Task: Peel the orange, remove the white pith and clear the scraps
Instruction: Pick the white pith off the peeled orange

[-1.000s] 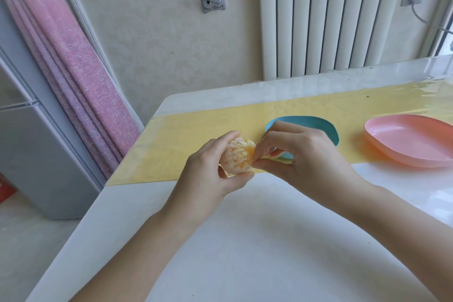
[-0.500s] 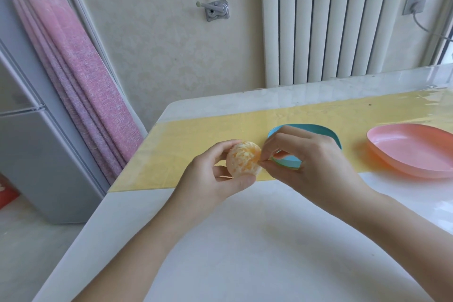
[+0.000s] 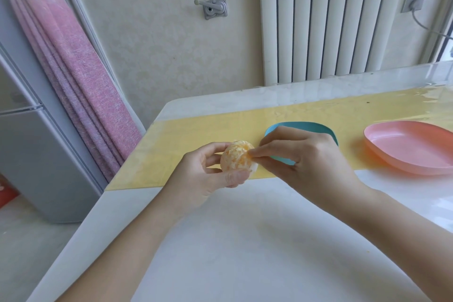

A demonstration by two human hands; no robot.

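A peeled orange (image 3: 235, 156), pale with white pith over its segments, is held up above the table's yellow mat. My left hand (image 3: 203, 175) grips it from the left and below, thumb under it. My right hand (image 3: 304, 157) comes in from the right and pinches a bit of white pith at the orange's right side with thumb and forefinger. Behind my right hand lies a teal dish (image 3: 318, 127), mostly hidden by it.
A pink dish (image 3: 411, 147) sits on the yellow mat (image 3: 196, 130) at the right. The white table (image 3: 245, 240) ends at a left edge, with a grey fridge (image 3: 31, 149) and pink curtain (image 3: 81, 73) beyond. A radiator (image 3: 343, 19) stands against the far wall.
Both hands and the orange stay almost in place. My right fingertips have shifted slightly on the orange's right side while pinching at the pith.
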